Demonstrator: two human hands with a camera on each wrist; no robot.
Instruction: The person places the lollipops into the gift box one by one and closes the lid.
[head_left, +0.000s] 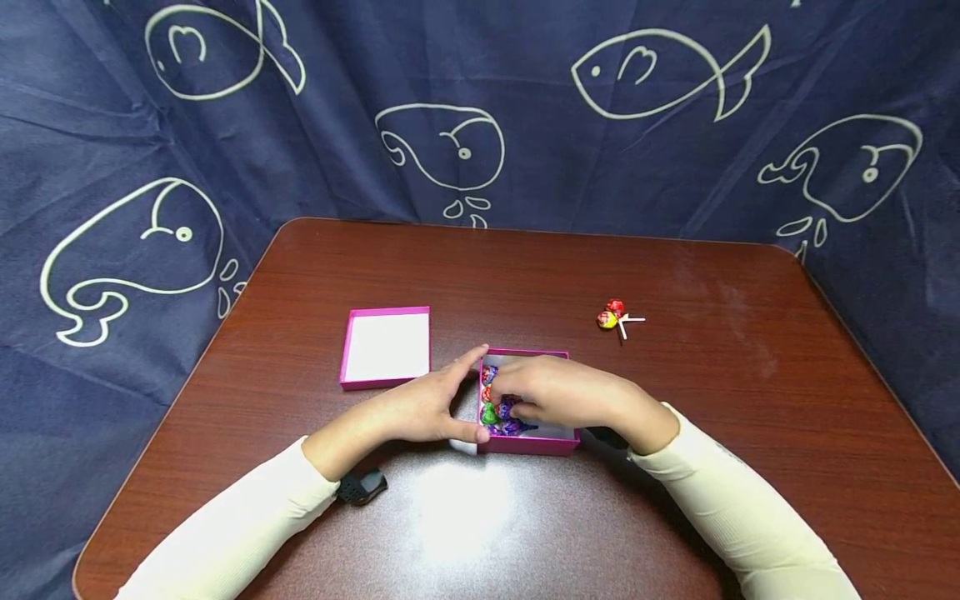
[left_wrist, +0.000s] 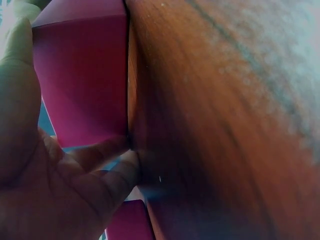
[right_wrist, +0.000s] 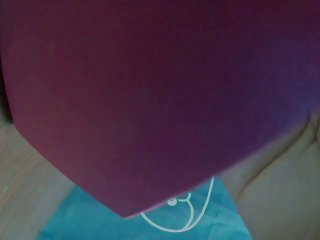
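Note:
A pink box [head_left: 528, 446] with a white inside stands before me, holding several wrapped lollipops in its left half, a green lollipop [head_left: 489, 414] among them. My left hand [head_left: 427, 407] grips the box's left end, thumb at the near corner and forefinger at the far one. In the left wrist view, its thumb and fingers touch the pink outer walls. My right hand [head_left: 573, 393] reaches into the box from the right, finger and thumb curled around a purple-wrapped lollipop [head_left: 507, 408]. The right wrist view is mostly filled by the box's outer wall [right_wrist: 130, 100], hiding those fingertips.
A pink lid or tray [head_left: 384, 384] with a white inside lies left of the box. Two lollipops [head_left: 609, 317], one red and one yellow and red, lie behind and to the right. A dark blue curtain [head_left: 540, 183] with fish drawings hangs behind the brown table [head_left: 675, 517].

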